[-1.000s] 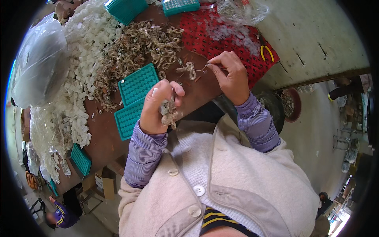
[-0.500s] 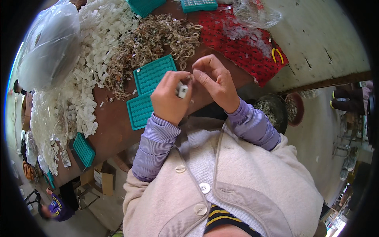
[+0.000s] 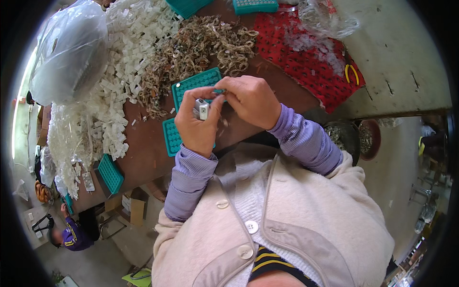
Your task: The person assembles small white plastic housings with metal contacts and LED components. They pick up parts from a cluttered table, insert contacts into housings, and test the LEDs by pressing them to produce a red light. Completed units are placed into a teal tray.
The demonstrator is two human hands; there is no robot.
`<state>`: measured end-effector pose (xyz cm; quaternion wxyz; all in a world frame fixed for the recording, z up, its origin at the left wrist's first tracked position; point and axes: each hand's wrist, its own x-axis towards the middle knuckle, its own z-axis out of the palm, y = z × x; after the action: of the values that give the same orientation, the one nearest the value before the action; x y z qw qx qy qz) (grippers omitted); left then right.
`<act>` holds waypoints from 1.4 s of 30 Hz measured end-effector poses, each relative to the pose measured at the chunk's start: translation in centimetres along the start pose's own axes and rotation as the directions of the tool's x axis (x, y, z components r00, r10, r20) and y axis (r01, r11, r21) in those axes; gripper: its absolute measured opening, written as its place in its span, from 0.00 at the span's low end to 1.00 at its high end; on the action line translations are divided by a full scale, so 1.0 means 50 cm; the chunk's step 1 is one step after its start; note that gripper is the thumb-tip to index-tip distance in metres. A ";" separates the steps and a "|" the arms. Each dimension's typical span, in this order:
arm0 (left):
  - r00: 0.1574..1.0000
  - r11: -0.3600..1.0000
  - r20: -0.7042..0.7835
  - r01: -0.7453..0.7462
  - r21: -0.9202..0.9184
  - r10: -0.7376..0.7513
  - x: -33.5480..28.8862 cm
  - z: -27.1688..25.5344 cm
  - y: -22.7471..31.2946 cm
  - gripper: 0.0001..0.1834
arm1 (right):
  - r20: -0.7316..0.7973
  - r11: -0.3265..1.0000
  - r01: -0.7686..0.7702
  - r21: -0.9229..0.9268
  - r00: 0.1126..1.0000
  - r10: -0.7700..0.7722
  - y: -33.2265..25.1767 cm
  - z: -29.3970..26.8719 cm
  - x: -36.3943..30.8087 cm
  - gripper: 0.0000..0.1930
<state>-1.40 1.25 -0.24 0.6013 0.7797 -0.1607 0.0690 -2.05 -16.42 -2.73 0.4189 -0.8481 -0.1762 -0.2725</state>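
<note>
My left hand (image 3: pixel 195 129) is closed around a small white block (image 3: pixel 204 112) with a dark mark on its end. Its thumb and index finger reach toward my right hand (image 3: pixel 254 101), whose fingertips are pinched together right against them. Whatever lies between the fingertips is too small and blurred to name. Both hands are above the near part of the brown table. Behind them a teal tray with rows of pockets (image 3: pixel 179 98) carries one small round pale piece (image 3: pixel 178 85) in its corner. A second teal tray (image 3: pixel 170 138) is partly covered by my left hand.
A heap of brown looped strands (image 3: pixel 205 40) lies beyond the trays, beside a big pile of white pieces (image 3: pixel 117 91). Yellow-handled pliers (image 3: pixel 352 74) rest on a red cloth (image 3: pixel 282 55). A dark tub (image 3: pixel 351 146) stands right of the table. Another person (image 3: pixel 76 234) is at lower left.
My right hand has turned over, its fingers now pinched down at the left fingertips. The left hand has opened out somewhat around the white block. The whole view has shifted slightly.
</note>
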 end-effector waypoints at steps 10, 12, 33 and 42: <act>0.985 0.994 0.131 0.111 0.000 -0.110 0.022 -0.031 -0.015 0.06 | 0.013 0.986 0.164 -0.001 0.986 -0.164 0.023 -0.023 0.002 0.06; 0.983 0.996 0.164 0.078 0.037 -0.083 0.028 -0.043 -0.017 0.10 | 0.032 0.981 0.190 -0.033 0.982 -0.189 0.015 -0.014 0.009 0.04; 0.917 0.554 -0.161 0.353 0.754 -0.365 0.240 -0.419 -0.247 0.23 | 0.088 0.687 -0.288 0.667 0.946 0.311 -0.057 0.034 0.046 0.04; 0.988 0.974 0.153 -0.021 0.226 -0.015 0.062 -0.246 -0.004 0.19 | 0.076 0.790 -0.103 0.605 0.995 0.071 -0.094 0.077 0.063 0.04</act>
<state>2.64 12.58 3.82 0.4937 0.8461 -0.1988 0.0274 -0.83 -10.31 0.16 0.6765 -0.6824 -0.2253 -0.1608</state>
